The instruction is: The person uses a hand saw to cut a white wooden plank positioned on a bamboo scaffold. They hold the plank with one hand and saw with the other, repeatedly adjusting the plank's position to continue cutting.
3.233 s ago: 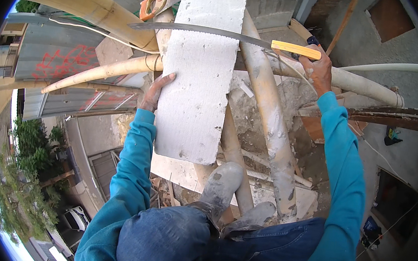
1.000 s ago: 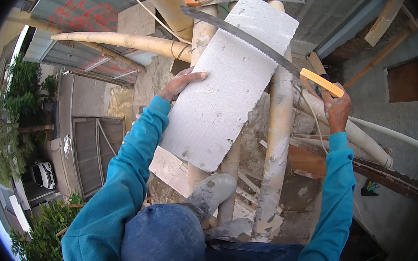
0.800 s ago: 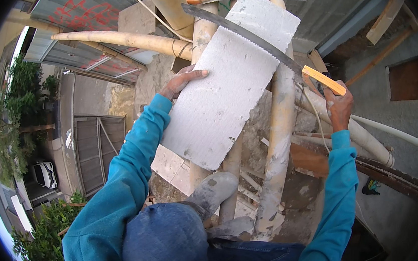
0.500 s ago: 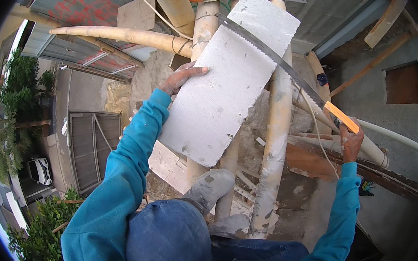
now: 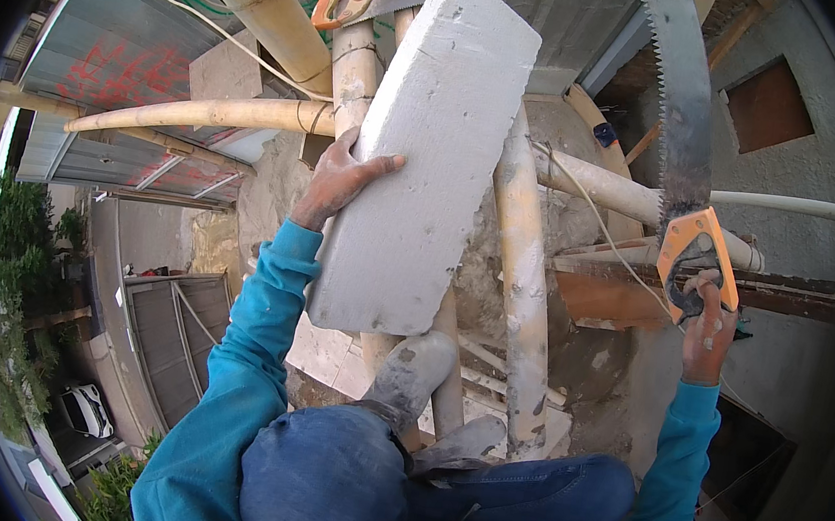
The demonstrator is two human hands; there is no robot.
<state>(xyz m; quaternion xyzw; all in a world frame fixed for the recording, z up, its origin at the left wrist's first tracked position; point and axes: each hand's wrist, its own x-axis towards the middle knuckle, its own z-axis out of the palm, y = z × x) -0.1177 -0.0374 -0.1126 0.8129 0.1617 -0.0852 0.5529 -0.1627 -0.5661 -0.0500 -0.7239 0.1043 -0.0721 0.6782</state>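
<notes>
A long pale lightweight concrete block [image 5: 437,162] lies across bamboo poles in front of me, its near end by my boot [image 5: 414,373]. My left hand [image 5: 345,178] grips the block's left edge, thumb on the top face and the other fingers mostly hidden behind the side. Out to the right, my right hand [image 5: 708,329] is wrapped round the orange-and-black handle of a hand saw [image 5: 689,136]. Its toothed blade points up and away, apart from the block. Behind the block's far end rests a second hand saw [image 5: 350,3] with an orange handle.
Bamboo poles [image 5: 524,301] run beneath and beside the block, and another pole [image 5: 200,117] reaches left. A thin cable [image 5: 609,234] hangs near the right pole. Corrugated metal sheets [image 5: 107,40] stand at the left; a grey wall [image 5: 807,77] is at the right. The ground lies well below.
The saw in my right hand has lifted off the block and swung right, its blade now pointing up. The block has turned more upright in view, with my left hand still on its edge.
</notes>
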